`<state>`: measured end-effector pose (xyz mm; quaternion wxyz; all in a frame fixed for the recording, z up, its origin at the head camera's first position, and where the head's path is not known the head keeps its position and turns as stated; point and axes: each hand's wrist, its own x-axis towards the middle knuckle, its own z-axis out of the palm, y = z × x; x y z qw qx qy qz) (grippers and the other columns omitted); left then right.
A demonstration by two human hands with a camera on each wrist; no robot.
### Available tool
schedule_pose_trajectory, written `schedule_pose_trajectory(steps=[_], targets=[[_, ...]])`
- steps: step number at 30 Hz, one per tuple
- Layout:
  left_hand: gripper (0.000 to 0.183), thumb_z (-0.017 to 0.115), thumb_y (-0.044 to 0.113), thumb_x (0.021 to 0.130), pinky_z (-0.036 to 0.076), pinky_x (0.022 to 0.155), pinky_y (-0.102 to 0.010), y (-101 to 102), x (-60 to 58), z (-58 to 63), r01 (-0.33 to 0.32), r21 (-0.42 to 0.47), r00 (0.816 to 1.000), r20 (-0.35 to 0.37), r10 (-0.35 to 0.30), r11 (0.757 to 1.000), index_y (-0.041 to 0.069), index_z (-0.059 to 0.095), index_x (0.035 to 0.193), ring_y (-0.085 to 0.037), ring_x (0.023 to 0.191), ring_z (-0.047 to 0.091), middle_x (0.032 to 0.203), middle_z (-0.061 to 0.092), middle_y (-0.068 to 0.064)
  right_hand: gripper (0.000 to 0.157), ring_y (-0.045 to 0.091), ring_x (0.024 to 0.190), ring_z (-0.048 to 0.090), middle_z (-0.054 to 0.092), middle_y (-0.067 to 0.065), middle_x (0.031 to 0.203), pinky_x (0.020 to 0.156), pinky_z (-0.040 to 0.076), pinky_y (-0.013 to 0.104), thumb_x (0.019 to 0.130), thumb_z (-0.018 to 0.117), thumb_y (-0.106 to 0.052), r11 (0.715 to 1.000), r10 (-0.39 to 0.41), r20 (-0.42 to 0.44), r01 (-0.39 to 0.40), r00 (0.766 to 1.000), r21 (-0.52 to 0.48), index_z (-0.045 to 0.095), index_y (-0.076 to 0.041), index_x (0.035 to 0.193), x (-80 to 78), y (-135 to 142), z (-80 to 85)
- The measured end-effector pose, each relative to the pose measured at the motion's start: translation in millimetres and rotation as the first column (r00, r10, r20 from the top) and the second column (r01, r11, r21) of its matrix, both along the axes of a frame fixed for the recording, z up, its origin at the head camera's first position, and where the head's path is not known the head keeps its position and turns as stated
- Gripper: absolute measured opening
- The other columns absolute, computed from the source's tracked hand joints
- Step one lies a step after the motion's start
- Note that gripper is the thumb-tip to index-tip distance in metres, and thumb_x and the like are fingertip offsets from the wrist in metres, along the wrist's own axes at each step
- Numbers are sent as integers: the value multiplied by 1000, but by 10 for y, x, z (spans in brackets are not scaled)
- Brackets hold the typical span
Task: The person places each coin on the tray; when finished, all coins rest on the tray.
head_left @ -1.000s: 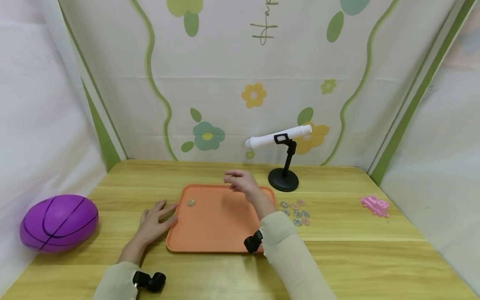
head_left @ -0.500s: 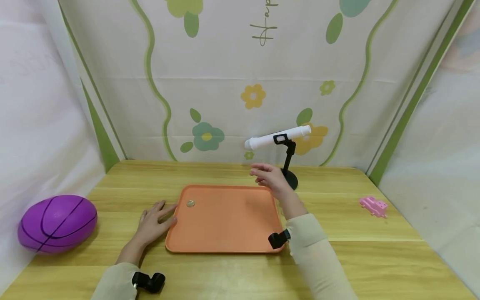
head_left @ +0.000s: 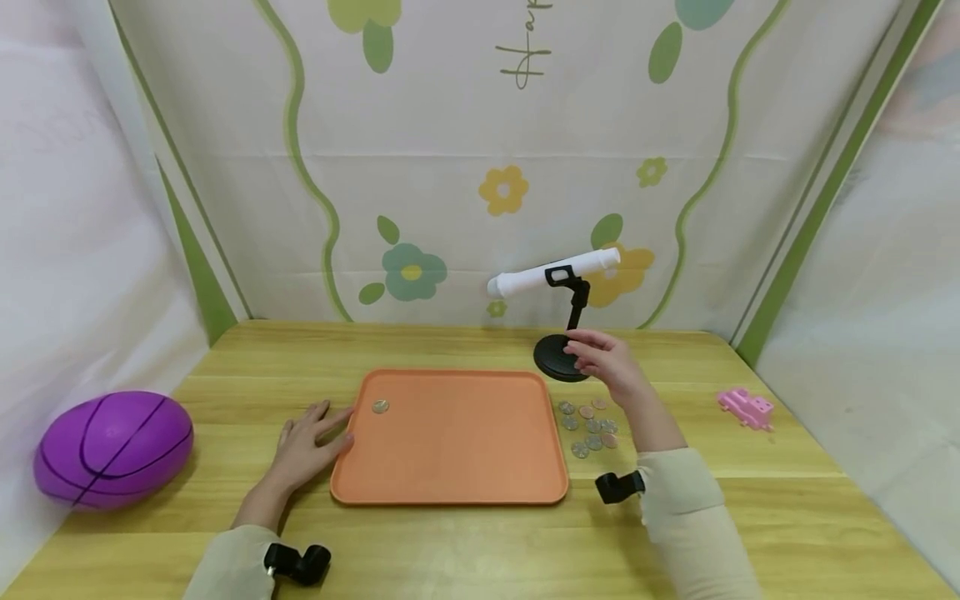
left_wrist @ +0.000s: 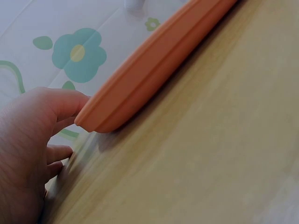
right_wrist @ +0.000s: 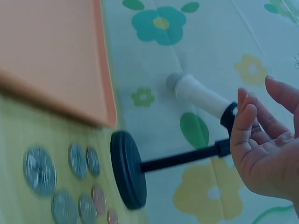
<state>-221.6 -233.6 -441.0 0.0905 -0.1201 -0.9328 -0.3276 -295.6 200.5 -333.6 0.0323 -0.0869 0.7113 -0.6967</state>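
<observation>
My left hand [head_left: 303, 450] rests on the table with spread fingers, the nearest ones at the left edge of an orange tray [head_left: 457, 442]. In the left wrist view the fingers [left_wrist: 70, 103] meet the tray's rim [left_wrist: 140, 72]. A single coin [head_left: 381, 407] lies on the tray near its upper left. My right hand [head_left: 613, 367] hovers above the table, right of the tray, fingers loosely bent and holding nothing. Just below it several silver and copper coins [head_left: 593, 426] lie loose on the wood. The right wrist view shows that hand [right_wrist: 268, 144] beyond the coins [right_wrist: 39, 170].
Behind the tray stands a white microphone [head_left: 525, 279] on a black stand [head_left: 551, 358], its base partly overlapped by my right hand. A purple ball [head_left: 112, 450] sits at the far left. A small pink toy [head_left: 746, 409] lies at the right. Fabric walls [head_left: 420, 167] enclose the table.
My right hand has moved right, from over the tray to above the loose coins, which show again beneath it. My left hand stays at the tray's edge.
</observation>
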Motion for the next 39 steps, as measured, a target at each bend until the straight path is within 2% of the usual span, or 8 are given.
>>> schedule_pose_trajectory(steps=[7,13,20,25,32,35,39], targets=[[49,55,35,83,1,90,-61,-3,-15,-20,6,6,1000,7,-6,1000,9,49,125,-45,121,14,131,25,-29,46,12,67,53,59,-2,85,61,46,22,84,58,-16,987,-49,-31,53,998,152,44,10,119,109,376,-148],[49,55,34,83,1,90,-61,-9,-12,-23,2,7,1000,6,-3,1000,9,49,125,-45,121,14,131,25,-29,49,12,68,54,60,-1,87,64,47,25,84,58,-16,981,-55,6,53,998,185,41,12,121,197,596,-348],[49,55,34,83,1,90,-61,6,-18,-14,5,5,1000,2,-5,1000,9,49,124,-45,121,15,131,26,-29,49,14,73,54,57,2,92,72,46,31,84,57,-13,989,-55,91,41,994,142,39,11,123,242,810,-575],[48,56,34,83,1,90,-61,13,-25,7,4,7,1000,-1,-4,1000,8,50,124,-45,121,14,131,26,-29,52,19,83,55,54,13,107,74,46,32,82,60,-18,977,-86,118,61,989,203,42,8,122,248,888,-725],[48,56,33,83,2,90,-61,14,-20,12,7,5,1000,-5,-7,1000,7,50,124,-45,121,15,131,26,-30,48,12,71,53,56,6,93,61,46,25,81,60,-13,960,-120,143,78,982,270,44,9,120,250,945,-913],[48,56,33,83,2,90,-61,6,-14,0,6,3,1000,-7,-6,1000,7,50,123,-45,121,15,131,26,-30,44,10,69,52,57,7,93,56,44,22,81,60,-11,947,-127,117,85,985,310,48,9,117,258,929,-956],[48,56,33,83,2,90,-61,-9,-10,-14,2,1,1000,-11,-2,1000,8,50,123,-45,121,15,131,26,-30,40,8,75,51,56,14,101,58,43,22,79,62,-10,929,-110,55,83,992,360,52,9,113,256,892,-995]])
